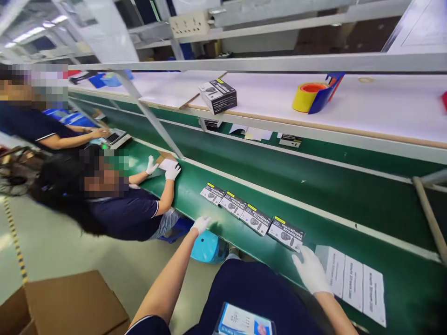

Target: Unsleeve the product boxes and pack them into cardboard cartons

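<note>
Several small black-and-white printed boxes (256,219) lie flat in a slanting row on the green bench. My right hand (310,270), in a white glove, is at the near corner of the rightmost box (285,233), its fingers stretched out. Whether it touches that box I cannot tell. Right of this hand lie flat white printed sheets or sleeves (358,283), side by side. My left hand (201,224), also gloved, hovers by the bench's near edge with fingers extended, holding nothing visible, left of and nearer than the row.
A co-worker's gloved hands (171,171) handle an opened carton on the left; another person sits beyond. A shelf above bears a boxed item (218,95) and a yellow tape roll with a blue dispenser (307,97). A blue stool (206,247) and cardboard box (75,302) stand below.
</note>
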Tool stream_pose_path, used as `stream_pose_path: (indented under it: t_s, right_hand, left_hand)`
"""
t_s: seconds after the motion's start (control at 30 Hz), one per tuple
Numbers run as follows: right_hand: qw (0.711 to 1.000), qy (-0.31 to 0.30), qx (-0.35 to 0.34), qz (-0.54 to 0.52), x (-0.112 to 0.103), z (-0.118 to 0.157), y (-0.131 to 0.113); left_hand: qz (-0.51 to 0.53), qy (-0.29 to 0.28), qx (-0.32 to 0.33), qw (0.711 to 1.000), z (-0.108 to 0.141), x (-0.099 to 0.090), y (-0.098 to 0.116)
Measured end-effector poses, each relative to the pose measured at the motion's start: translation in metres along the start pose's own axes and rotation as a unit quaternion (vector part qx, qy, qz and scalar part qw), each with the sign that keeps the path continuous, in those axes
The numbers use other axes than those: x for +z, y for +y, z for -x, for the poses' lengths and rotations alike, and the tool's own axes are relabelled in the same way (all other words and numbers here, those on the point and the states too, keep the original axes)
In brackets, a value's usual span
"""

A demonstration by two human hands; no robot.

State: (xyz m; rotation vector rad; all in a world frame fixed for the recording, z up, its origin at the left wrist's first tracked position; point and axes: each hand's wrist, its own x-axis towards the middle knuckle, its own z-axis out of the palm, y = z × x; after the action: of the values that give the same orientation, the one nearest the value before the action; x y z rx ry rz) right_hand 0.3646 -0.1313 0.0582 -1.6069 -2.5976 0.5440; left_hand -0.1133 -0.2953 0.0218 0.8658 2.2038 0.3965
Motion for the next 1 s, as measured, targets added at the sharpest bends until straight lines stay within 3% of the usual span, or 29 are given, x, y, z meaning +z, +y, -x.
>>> stream_pose_path:
  t_s: [0.07,0.13,0.23,0.43,0.6,0.8,1.0]
  right_hand:
    - [0.997,-0.029,0.055,0.044,0.021,-0.002,-0.007]
    - [0.991,-0.053,0.096,0.081,0.029,-0.008,-0.013]
    - [0.979,-0.077,0.138,0.127,0.033,-0.024,-0.022]
    - [0.96,-0.094,0.198,0.175,0.046,-0.067,-0.027]
    - [0.956,-0.136,0.232,0.119,0.056,-0.083,-0.02]
    - [0.969,-0.098,0.213,0.074,0.064,-0.068,-0.013]
    - [0.97,-0.065,0.22,-0.074,0.071,-0.034,-0.018]
  left_hand:
    - [-0.056,-0.001,0.019,0.998,-0.055,-0.042,-0.009]
    - [-0.116,0.006,0.037,0.993,-0.101,-0.073,-0.016]
    - [-0.209,0.022,0.073,0.975,-0.148,-0.095,-0.021]
    - [-0.352,-0.026,0.214,0.911,-0.193,-0.08,-0.01]
    - [-0.383,-0.043,0.256,0.886,-0.217,-0.075,-0.001]
    - [-0.386,-0.049,0.272,0.88,-0.235,-0.089,0.004]
    - [-0.373,-0.055,0.294,0.879,-0.229,-0.08,0.013]
